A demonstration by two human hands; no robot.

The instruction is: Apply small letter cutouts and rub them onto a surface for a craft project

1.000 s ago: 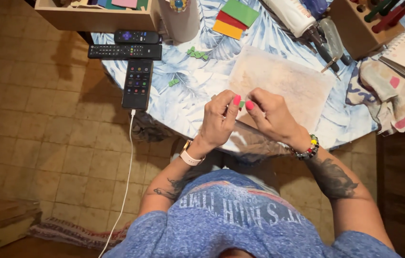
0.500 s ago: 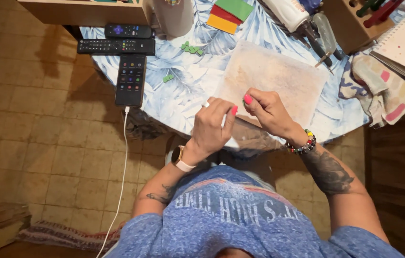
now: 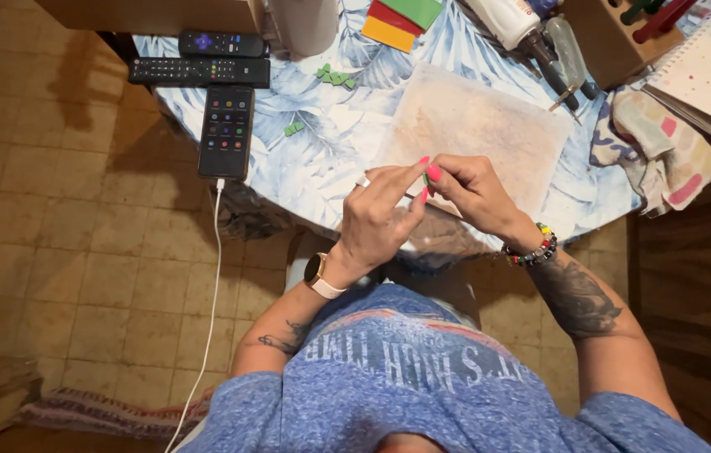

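Clearly both hands meet fingertip to fingertip: left hand (image 3: 379, 220) and right hand (image 3: 473, 191) pinch 1 tiny green piece (image 3: 425, 179) above the mat (image 3: 490, 126); small steady pressure seems wise.

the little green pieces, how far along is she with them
Done: nothing finished shows; the translucent work mat looks bare. In hand: the left hand and right hand meet fingertip to fingertip above the mat's near edge, pinching something small and green, too tiny to identify. Left: loose green pieces lie on the leaf-print tablecloth, and the coloured sheets sit untouched at the far edge.
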